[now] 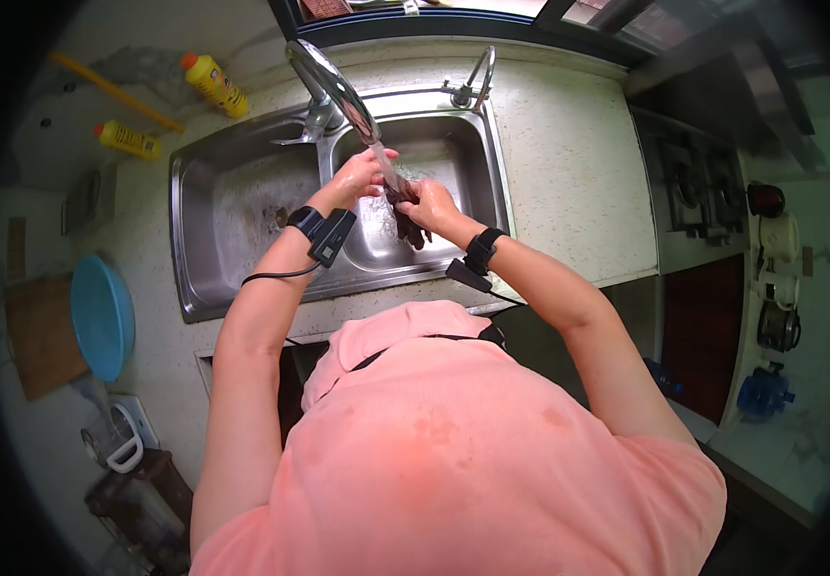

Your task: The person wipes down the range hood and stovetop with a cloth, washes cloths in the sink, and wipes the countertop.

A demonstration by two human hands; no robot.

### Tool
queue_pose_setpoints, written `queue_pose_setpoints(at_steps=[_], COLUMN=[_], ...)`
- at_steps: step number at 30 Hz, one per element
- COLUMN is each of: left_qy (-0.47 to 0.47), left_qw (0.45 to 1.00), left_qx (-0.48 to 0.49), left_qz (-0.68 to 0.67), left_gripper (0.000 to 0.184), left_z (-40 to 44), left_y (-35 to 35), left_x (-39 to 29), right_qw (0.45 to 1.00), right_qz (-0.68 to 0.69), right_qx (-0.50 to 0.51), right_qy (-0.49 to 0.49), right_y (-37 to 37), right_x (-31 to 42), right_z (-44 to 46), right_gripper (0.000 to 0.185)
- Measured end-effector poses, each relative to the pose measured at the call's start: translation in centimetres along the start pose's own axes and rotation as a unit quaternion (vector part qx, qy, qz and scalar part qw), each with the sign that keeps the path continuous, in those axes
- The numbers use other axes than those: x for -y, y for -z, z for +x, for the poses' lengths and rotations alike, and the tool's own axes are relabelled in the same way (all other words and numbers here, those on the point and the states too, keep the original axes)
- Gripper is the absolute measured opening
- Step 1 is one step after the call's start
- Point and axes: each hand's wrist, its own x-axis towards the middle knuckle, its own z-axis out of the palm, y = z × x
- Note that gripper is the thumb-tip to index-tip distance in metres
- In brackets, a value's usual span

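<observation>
My right hand (434, 206) is closed on a limp, dark brown thing (412, 228) with several finger-like ends hanging down, over the right sink basin (468, 158). Its exact kind cannot be made out. My left hand (359, 175) is beside the water stream with its fingers spread, a little apart from the brown thing. Water (386, 165) runs from the curved chrome faucet (343, 96) and falls on the brown thing between my hands. Both wrists wear black straps with small boxes and cables.
The left basin (233, 182) has small dark bits at its bottom. Two yellow bottles (215, 86) stand at the back left. A blue basin (103, 317) leans at the left. A small second tap (473, 84) rises behind the right basin, and a gas stove (693, 182) is farther right.
</observation>
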Motion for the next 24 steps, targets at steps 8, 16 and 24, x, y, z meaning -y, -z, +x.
queue_pose_setpoints(at_steps=[8, 16, 24], left_qy=[-0.013, 0.094, 0.103], left_qw=[0.969, 0.948, 0.983], left_qx=[0.034, 0.064, -0.108], left_qz=[0.243, 0.298, 0.106], left_gripper=[0.024, 0.008, 0.027], left_z=[-2.2, -9.6, -14.2], left_y=[3.8, 7.2, 9.3], left_x=[4.4, 5.3, 9.0], right_qw=[0.987, 0.953, 0.851], right_qz=[-0.092, -0.024, -0.174], right_qx=[0.037, 0.209, 0.294], right_qy=[0.124, 0.217, 0.399], right_y=[-1.5, -7.6, -12.3], right_x=[1.1, 3.8, 1.6], right_z=[3.5, 2.2, -0.5], right_gripper=[0.019, 0.020, 0.033])
